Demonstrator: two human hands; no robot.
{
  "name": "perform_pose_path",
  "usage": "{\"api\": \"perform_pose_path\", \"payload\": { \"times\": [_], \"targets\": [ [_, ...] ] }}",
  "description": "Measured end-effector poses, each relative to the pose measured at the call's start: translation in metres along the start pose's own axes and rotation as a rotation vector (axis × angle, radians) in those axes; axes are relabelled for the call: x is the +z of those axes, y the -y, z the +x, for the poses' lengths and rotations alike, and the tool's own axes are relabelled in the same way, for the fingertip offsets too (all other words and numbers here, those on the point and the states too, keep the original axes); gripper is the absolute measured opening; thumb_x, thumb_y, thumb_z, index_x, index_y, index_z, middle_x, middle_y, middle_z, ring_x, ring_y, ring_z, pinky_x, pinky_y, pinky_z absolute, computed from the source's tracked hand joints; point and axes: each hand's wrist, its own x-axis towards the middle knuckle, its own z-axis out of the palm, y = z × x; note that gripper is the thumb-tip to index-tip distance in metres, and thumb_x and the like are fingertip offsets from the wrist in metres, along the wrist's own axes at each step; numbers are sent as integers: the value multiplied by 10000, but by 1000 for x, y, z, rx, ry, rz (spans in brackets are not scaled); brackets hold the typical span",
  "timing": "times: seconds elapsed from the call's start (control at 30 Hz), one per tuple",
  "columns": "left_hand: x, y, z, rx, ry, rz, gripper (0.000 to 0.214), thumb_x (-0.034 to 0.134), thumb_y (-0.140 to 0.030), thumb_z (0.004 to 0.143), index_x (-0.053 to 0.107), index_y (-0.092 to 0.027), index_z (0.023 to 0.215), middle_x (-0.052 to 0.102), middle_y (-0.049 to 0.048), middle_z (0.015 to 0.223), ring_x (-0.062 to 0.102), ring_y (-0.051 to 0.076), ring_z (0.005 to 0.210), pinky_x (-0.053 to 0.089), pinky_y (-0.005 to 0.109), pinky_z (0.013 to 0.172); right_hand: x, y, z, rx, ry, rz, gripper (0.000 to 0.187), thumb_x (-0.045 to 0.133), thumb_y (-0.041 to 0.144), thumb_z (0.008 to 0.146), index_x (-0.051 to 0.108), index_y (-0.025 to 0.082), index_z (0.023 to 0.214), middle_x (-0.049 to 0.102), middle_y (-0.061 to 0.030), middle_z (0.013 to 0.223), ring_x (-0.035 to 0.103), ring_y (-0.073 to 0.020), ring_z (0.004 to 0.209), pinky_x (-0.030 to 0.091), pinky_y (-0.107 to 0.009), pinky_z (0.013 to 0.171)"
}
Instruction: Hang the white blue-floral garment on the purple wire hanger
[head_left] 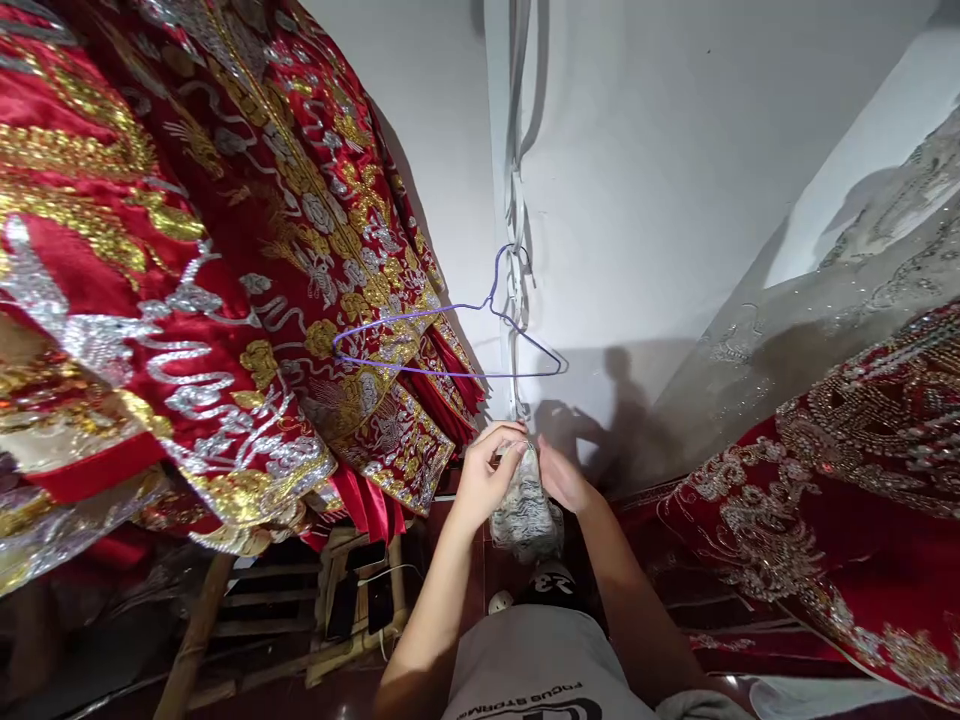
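Observation:
A grey-white bundle of ruffled, patterned fabric (527, 515) hangs in front of my body, narrow at its top and wider below. My left hand (491, 468) pinches its upper end between thumb and fingers. On the other side my right hand (562, 475) is close against the top of the bundle, its fingers stretched upward; I cannot tell whether they touch it. Just above my hands ends a hanging white looped strap (516, 200). From one of its loops hangs a purple wire hanger (450, 372) with nothing on it.
Red jackets with gold and silver embroidery (300, 230) hang at the left. A beaded red garment (847, 500) and a pale sequined one (892, 240) are at the right. Behind the strap is a white wall (637, 170). A bamboo chair (330, 600) with dark devices stands low left.

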Motion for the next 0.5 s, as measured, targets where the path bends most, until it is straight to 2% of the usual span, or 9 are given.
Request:
{"api": "perform_pose_path", "payload": {
  "times": [0.07,0.13,0.2,0.23,0.3,0.37,0.43,0.5],
  "targets": [
    [-11,-1,3,-46,6,15,222,600,-407,976,650,-192,1000,674,89,1080,629,228,1098,461,348,1010,7,11,3,2,116,28,593,611,797,774,667,282,1061,694,-59,890,643,-258,881,521,-379,767],
    [-24,-1,2,-136,83,0,318,534,-485,1000,615,-203,1124,671,78,1085,628,223,1070,476,346,985,8,24,5,14,254,-49,508,819,589,705,660,245,1043,688,-34,874,626,-214,812,511,-337,744],
    [-34,3,-4,-209,212,-12,456,445,-583,1010,604,-204,1208,669,84,1132,615,233,1079,479,359,991,4,40,6,11,338,-125,466,892,382,648,645,199,998,661,-3,821,586,-159,726,479,-282,683],
    [-38,6,-10,-234,294,-13,508,424,-617,1004,613,-200,1223,669,89,1163,605,242,1102,472,367,1009,1,48,7,-9,330,-153,424,883,328,644,638,183,957,639,10,782,558,-137,685,452,-257,645],
    [-43,13,-24,-284,474,-7,536,475,-641,973,653,-181,1181,687,85,1157,603,254,1097,473,368,1007,-4,66,7,-89,229,-210,299,826,284,670,617,171,851,583,29,710,499,-108,625,393,-230,585],
    [-48,19,-38,-352,602,40,482,556,-611,940,692,-160,1045,713,64,1043,620,240,974,498,342,921,-9,85,7,-153,142,-293,219,771,263,688,603,176,798,540,42,666,464,-101,598,360,-226,563],
    [-56,22,-49,-405,603,113,435,556,-567,944,689,-155,897,707,45,911,601,211,840,494,304,803,-12,101,6,-159,169,-430,210,756,242,679,629,183,835,564,35,693,499,-119,633,389,-233,590],
    [-68,19,-54,-409,490,182,416,520,-528,961,658,-163,815,671,34,826,567,195,781,462,277,729,-12,110,6,-151,245,-630,278,750,189,659,675,201,927,655,4,837,589,-169,772,457,-257,688]
  ]
}}
